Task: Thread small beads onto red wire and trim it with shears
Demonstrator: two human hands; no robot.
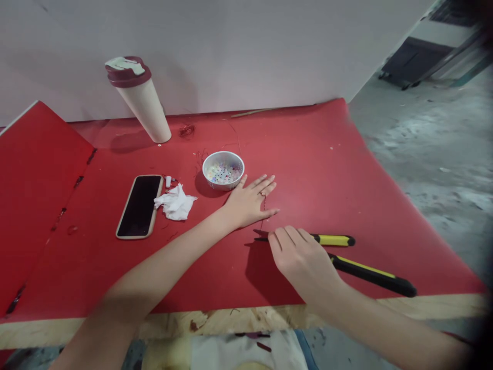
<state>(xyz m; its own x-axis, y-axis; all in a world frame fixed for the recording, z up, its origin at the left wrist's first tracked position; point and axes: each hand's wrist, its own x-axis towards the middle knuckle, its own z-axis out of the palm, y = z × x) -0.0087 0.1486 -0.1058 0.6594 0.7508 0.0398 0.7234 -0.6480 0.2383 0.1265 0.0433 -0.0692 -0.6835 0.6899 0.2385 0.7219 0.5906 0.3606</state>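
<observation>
My left hand point(250, 204) lies palm down on the red table covering, fingers spread. Its outer finger is close against a white perforated bowl point(210, 177) of small pale and coloured beads. From between its fingers a thin dark strand point(264, 204) runs toward me. Nearer the front edge, my right hand point(302, 254) is closed around what look like pliers point(333, 240), with narrow dark tips pointing left close to the strand's near end. The two yellow-and-black handles stick out to the right; the pivot is hidden by my fingers.
Left of the bowl are a crumpled tissue point(177, 202) and a phone point(140, 206). Behind them stands a tall cream tumbler point(144, 110) with a maroon lid, beside a tangle of dark red thread point(187, 130). A pale wall point(246, 51) closes off the back.
</observation>
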